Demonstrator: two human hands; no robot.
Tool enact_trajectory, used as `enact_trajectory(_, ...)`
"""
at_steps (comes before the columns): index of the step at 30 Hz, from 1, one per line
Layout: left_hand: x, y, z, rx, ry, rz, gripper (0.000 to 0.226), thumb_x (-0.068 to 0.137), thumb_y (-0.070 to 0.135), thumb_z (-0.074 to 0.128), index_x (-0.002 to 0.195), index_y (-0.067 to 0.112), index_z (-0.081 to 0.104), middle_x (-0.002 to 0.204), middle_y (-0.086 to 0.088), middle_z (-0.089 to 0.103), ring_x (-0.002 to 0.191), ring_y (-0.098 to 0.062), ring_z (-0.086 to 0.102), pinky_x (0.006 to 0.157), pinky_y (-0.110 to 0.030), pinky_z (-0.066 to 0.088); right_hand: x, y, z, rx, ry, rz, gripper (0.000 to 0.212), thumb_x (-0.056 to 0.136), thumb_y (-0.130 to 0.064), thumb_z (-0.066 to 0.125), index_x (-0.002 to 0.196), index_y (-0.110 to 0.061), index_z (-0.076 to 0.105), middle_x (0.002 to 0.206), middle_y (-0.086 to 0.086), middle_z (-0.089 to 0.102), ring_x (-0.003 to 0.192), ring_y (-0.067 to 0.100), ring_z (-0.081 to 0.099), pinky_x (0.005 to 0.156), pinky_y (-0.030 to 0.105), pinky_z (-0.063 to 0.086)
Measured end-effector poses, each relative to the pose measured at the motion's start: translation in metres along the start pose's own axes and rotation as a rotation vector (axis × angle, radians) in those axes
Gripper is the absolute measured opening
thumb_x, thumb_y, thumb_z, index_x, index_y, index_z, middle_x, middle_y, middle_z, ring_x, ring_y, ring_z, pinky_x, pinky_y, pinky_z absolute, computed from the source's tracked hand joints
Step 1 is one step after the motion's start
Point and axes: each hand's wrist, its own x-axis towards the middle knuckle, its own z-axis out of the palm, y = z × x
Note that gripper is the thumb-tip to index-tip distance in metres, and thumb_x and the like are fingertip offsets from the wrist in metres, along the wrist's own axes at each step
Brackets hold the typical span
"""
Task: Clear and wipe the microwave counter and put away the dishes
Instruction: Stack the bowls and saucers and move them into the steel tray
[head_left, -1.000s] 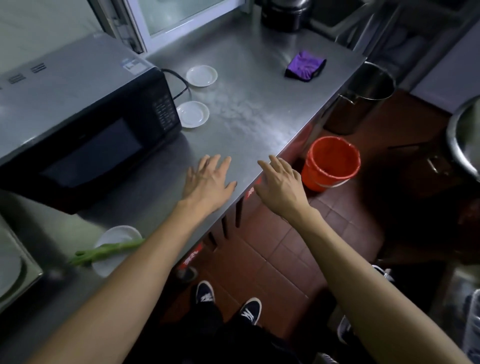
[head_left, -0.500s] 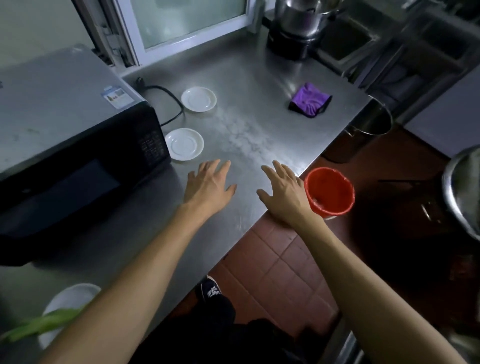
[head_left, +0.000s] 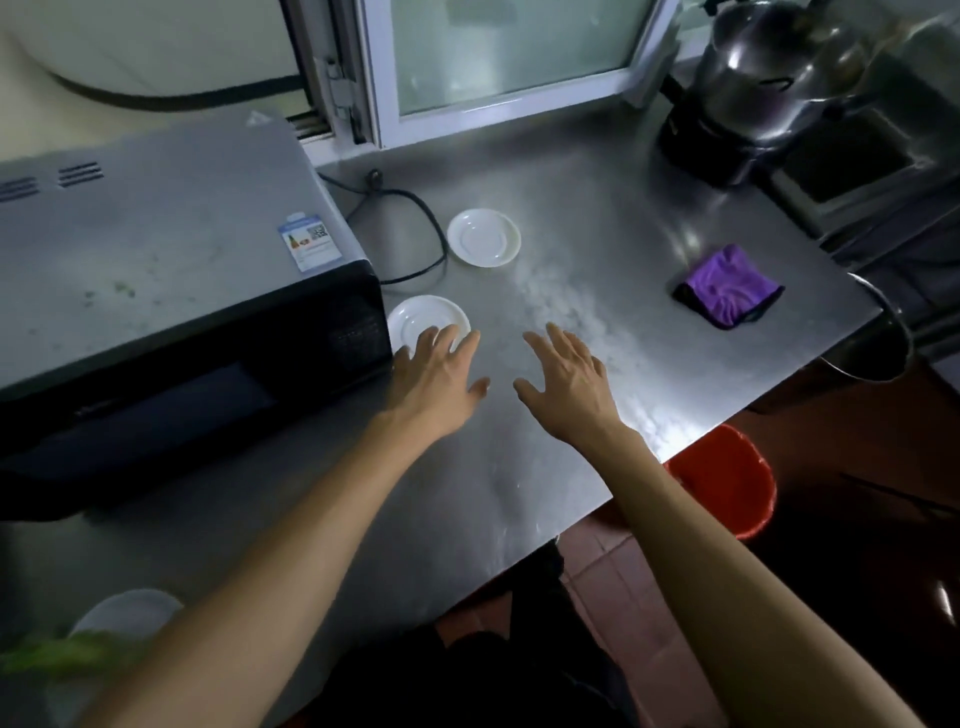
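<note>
On the steel desk (head_left: 597, 218), both hands hover palm-down with fingers spread, holding nothing. The left hand (head_left: 439, 376) has its fingertips over the near rim of a white saucer (head_left: 418, 319) just beside the microwave (head_left: 171, 312); the right hand (head_left: 569, 384) is over bare metal. A second saucer (head_left: 484, 237) lies farther back, and a purple cloth (head_left: 727, 286) near the right edge.

Both arms reach forward; left grip (head_left: 435, 370) and right grip (head_left: 567, 379) spread flat, palms down
</note>
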Motion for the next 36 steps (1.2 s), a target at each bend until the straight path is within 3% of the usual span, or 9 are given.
enact_trajectory(11,0.089,0.006,0.055,0.0,-0.084,-0.347,0.066,0.092,0.053,0.055,0.148,0.026,0.033,0.156,-0.005,0.03,0.145,-0.031,0.024,0.106,-0.057,0.037,0.156,0.066,0.014,0.041,-0.172,-0.264,0.065,0.094,-0.042,0.057,0.152,-0.027,0.031,0.163,0.008,0.024,0.15,0.028,0.02,0.117,0.05,0.024)
enact_trajectory(17,0.102,0.005,0.078,-0.097,-0.179,-0.588,0.076,0.095,0.051,0.051,0.158,0.03,0.014,0.167,-0.002,0.001,0.153,-0.028,-0.004,0.12,-0.058,0.012,0.203,0.085,0.029,0.067,-0.249,-0.361,0.066,0.094,-0.039,0.06,0.152,-0.023,0.033,0.162,0.012,0.026,0.149,0.033,0.021,0.114,0.053,0.027)
enact_trajectory(28,0.135,0.004,0.091,-0.1,-0.208,-0.695,0.081,0.094,0.058,0.048,0.158,0.033,0.005,0.167,-0.004,-0.01,0.152,-0.029,-0.015,0.12,-0.058,0.0,0.234,0.088,0.052,0.037,-0.284,-0.481,0.07,0.093,-0.041,0.059,0.153,-0.026,0.028,0.165,0.011,0.017,0.151,0.034,0.015,0.118,0.055,0.022)
enact_trajectory(36,0.151,-0.011,0.084,-0.098,-0.178,-0.751,0.087,0.085,0.063,0.055,0.155,0.037,0.01,0.167,-0.004,-0.008,0.152,-0.035,-0.012,0.118,-0.065,0.008,0.277,0.079,0.043,-0.017,-0.224,-0.528,0.071,0.09,-0.039,0.063,0.151,-0.025,0.03,0.165,0.01,0.012,0.152,0.035,0.009,0.117,0.054,0.021)
